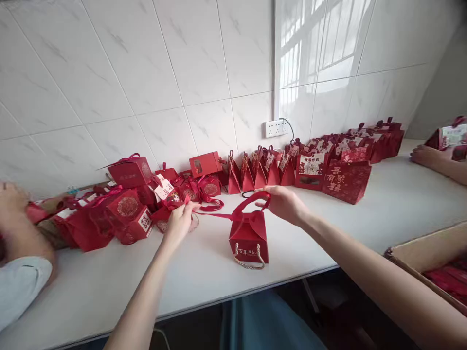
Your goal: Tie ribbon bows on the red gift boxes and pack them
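A small red gift box [249,238] with a twisted gold rope handle [249,265] and white lettering on its front stands upright on the table before me. A red ribbon [215,214] stretches from the top of the box to the left. The fingers of my left hand [180,218] are pinched on its left end. My right hand [282,201] is just above and right of the box, its fingers closed on the looped part of the ribbon. Exactly how the ribbon passes round the box top is partly hidden.
Piled red boxes [127,214] lie on the left, and a row of triangular red boxes [257,172] and bags [346,180] lines the tiled wall. A cardboard carton [412,257] is at the lower right. Other people's arms [31,243] show at both sides. A socket strip [276,128] is on the wall.
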